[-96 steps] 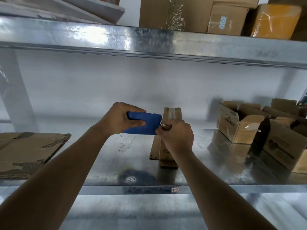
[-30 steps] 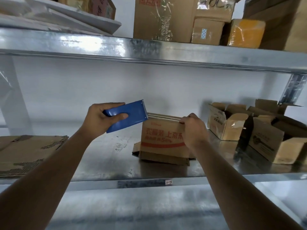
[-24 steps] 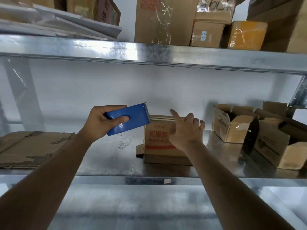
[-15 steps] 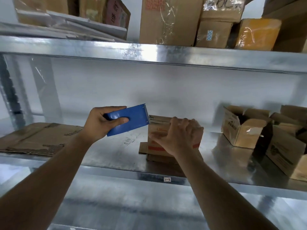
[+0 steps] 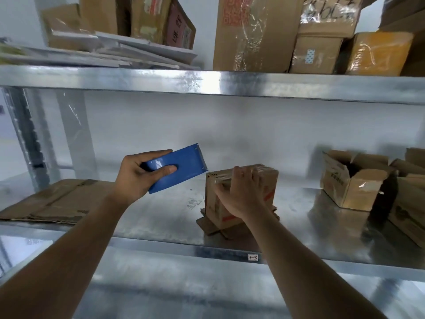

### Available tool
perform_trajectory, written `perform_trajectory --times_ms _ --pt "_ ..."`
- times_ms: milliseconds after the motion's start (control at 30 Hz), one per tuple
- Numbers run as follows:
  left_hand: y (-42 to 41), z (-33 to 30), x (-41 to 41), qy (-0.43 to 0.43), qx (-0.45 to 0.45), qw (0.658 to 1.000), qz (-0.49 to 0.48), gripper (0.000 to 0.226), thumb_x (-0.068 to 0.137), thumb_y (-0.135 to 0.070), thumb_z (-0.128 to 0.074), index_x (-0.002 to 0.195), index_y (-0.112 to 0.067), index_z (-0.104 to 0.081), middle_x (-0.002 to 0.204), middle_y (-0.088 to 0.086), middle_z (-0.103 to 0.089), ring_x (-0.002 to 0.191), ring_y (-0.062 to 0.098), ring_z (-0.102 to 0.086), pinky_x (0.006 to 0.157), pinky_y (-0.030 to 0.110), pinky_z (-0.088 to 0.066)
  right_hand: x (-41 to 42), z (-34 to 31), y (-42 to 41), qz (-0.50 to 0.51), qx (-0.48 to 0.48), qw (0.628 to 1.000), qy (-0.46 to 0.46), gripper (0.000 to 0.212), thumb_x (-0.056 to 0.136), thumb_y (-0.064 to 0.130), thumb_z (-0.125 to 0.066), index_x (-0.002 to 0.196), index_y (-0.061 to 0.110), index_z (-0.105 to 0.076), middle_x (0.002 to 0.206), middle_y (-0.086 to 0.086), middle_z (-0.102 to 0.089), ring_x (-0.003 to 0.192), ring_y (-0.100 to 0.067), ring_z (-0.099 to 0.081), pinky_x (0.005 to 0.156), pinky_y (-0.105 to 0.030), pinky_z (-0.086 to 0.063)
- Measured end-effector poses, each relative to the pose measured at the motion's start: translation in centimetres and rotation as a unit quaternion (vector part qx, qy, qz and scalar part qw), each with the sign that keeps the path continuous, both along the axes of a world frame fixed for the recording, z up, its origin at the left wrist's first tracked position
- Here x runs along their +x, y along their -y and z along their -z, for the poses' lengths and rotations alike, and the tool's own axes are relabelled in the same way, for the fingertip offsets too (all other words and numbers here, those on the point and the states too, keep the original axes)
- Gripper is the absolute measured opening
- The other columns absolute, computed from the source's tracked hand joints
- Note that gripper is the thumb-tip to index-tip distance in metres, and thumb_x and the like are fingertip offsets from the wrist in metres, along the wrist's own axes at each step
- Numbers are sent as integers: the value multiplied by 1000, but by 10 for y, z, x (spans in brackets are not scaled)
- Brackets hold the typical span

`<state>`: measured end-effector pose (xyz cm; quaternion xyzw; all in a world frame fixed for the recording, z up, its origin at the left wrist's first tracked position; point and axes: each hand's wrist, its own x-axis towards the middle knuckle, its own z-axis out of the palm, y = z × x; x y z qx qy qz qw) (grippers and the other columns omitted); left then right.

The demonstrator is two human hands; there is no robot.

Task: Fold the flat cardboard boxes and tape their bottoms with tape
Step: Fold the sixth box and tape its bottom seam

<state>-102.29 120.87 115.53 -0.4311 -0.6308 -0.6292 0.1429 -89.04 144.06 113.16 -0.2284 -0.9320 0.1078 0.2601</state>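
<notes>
Fingers curled around a blue tape dispenser (image 5: 177, 169), the left hand (image 5: 138, 174) holds it above a metal shelf (image 5: 161, 217) while the right hand (image 5: 241, 194) lies spread against a folded cardboard box (image 5: 268, 180) standing there.

A galvanized metal shelf (image 5: 147, 217) carries everything at hand height. At its centre a small cardboard box (image 5: 264, 180) stands upside down on its splayed flaps. At nine o'clock from it, flattened cardboard sheets (image 5: 55, 201) lie at the shelf's left end. At three o'clock, several open-topped folded boxes (image 5: 354, 187) stand close together. A small white label (image 5: 252, 257) sticks to the front lip at six o'clock.
</notes>
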Motion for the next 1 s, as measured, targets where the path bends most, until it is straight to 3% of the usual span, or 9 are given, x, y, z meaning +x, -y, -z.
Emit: perform_trajectory --times_ms 167,267,400,467,600,700,767,867,1000 --pt "8 -1 -23 3 -27 997 71 39 79 -11 -85 117 -15 -77 112 -5 -79 103 17 -75 88 24 -59 14 0 -9 -94 -81 992 -19 81 91 70 -26 149 17 -48 158 -6 -31 149 -27 -26 116 -54 -38" --pt "8 1 -30 15 -41 993 107 41 77 -12 -84 118 -13 -77 112 0 -79 103 20 -75 89 28 -60 20 7 -18 -154 -86 982 -69 46 109 33 -44 150 16 -53 152 -3 -42 141 -16 -42 117 -39 -41" --pt "11 5 -36 72 -32 978 194 46 74 -28 -92 117 -18 -79 117 9 -77 106 25 -74 88 30 -60 30 11 -23 -193 -100 968 -128 38 108 9 -43 142 10 -61 138 1 -54 126 -6 -52 111 -18 -40" --pt "11 5 -34 101 -32 968 229 51 68 -33 -94 116 -21 -80 119 13 -76 106 23 -73 88 29 -60 31 12 -22 -191 -88 968 -133 42 105 15 -39 140 10 -62 138 1 -55 126 -9 -54 113 -25 -43" --pt "6 4 -31 116 -27 962 244 42 71 -14 -86 110 -27 -82 120 16 -75 105 22 -73 88 29 -59 34 8 -15 -152 -62 969 -185 54 100 40 -39 140 14 -63 135 4 -59 122 -10 -59 106 -36 -52" --pt "2 4 -31 125 -28 958 256 59 59 -40 -99 114 -26 -81 121 12 -75 109 23 -73 91 31 -59 38 -4 -5 -200 -40 942 -266 39 102 28 -52 133 12 -68 122 3 -69 110 -7 -66 94 -28 -56" --pt "0 5 -31 129 -22 957 259 68 55 -47 -100 116 -25 -81 122 11 -75 111 24 -71 95 34 -59 38 -13 5 -252 -99 923 -272 27 105 14 -57 127 11 -71 113 4 -73 104 -5 -69 90 -22 -55" --pt "-4 7 -29 136 -10 954 268 70 52 -46 -101 116 -26 -80 121 9 -76 112 22 -70 95 33 -58 34 -24 19 -307 -303 869 -243 29 106 27 -57 125 12 -73 110 -7 -75 99 -23 -73 87 -37 -60" --pt "-2 10 -26 149 -29 953 263 79 45 -43 -104 119 -32 -78 108 14 -78 100 20 -72 88 33 -60 34 -25 19 -337 -384 832 -219 35 106 24 -56 129 2 -69 117 -15 -75 107 -34 -73 96 -48 -60"
